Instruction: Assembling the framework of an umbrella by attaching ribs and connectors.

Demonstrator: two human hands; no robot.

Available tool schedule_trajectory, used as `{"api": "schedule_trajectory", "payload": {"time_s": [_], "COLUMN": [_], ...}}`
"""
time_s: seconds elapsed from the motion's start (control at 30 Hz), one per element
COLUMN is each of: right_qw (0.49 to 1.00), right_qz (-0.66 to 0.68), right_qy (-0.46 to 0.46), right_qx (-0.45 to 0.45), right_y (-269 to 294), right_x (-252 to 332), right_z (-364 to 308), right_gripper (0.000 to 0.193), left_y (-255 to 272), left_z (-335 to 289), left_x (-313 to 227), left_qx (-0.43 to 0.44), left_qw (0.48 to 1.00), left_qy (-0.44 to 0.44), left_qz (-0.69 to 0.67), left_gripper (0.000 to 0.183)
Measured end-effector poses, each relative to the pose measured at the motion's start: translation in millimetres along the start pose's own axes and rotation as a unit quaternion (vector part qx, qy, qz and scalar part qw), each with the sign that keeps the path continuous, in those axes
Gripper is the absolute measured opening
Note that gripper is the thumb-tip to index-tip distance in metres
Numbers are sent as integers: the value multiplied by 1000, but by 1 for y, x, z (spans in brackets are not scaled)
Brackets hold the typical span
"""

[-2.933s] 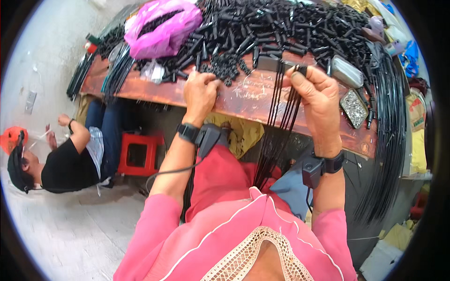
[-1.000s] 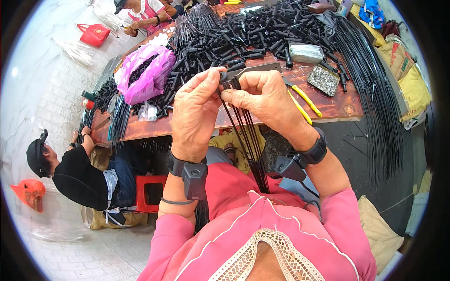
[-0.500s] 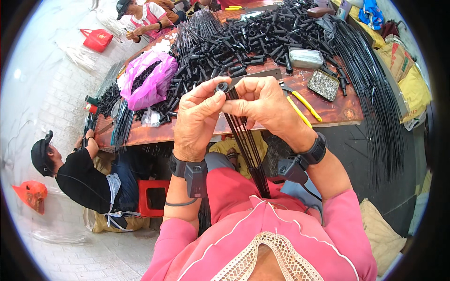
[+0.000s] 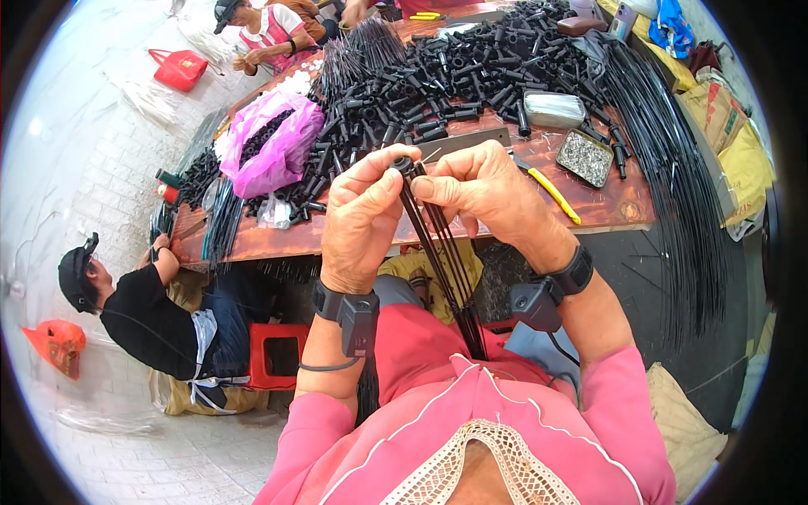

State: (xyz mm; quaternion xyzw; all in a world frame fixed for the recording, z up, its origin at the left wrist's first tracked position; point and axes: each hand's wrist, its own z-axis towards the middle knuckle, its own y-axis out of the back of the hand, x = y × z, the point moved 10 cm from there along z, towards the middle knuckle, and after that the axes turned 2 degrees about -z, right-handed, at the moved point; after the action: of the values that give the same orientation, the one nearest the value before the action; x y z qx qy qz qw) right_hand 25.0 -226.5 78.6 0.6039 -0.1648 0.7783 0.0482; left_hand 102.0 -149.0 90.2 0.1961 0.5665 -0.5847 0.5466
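Observation:
My left hand pinches a small round black plastic hub between thumb and fingers. Long thin black ribs, like those of an umbrella, hang from the hub toward my lap in a narrow bundle. Beside it, my right hand is closed, thumb against index finger, at the upper ends of some ribs. A short pale wire end sticks up by those fingertips; what holds it is partly hidden. Beyond both hands lies a large heap of black plastic tubes on the wooden table.
Yellow-handled pliers, a tin of small metal bits and a clear box lie to the right. Long black rods overhang the table's right side. A pink bag stands left; two co-workers sit beyond.
My right hand has shifted slightly right, away from the hub, and the ribs have spread apart. The pale wire end now shows, and my right hand covers more of the pliers.

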Motion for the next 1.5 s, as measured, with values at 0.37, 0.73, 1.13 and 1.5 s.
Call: {"api": "schedule_trajectory", "payload": {"time_s": [0.37,0.73,1.13,1.5], "right_qw": [998,969,975,984], "right_qz": [-35,16,-185,-166], "right_qy": [-40,-64,121,54], "right_qx": [39,238,-34,35], "right_y": [-4,-35,-17,5], "right_x": [0,6,30,18], "right_z": [5,-1,-3,10], "right_gripper": [31,37,33,20], "left_y": [-14,-37,-17,21], "left_z": [-4,-9,-22,-23], "left_x": [-4,-25,-39,5], "left_qx": [50,212,-106,-208], "left_qw": [999,968,958,974], "left_qy": [0,-46,-63,-53], "left_qz": [6,128,258,70], "left_gripper": [35,44,21,16]}}
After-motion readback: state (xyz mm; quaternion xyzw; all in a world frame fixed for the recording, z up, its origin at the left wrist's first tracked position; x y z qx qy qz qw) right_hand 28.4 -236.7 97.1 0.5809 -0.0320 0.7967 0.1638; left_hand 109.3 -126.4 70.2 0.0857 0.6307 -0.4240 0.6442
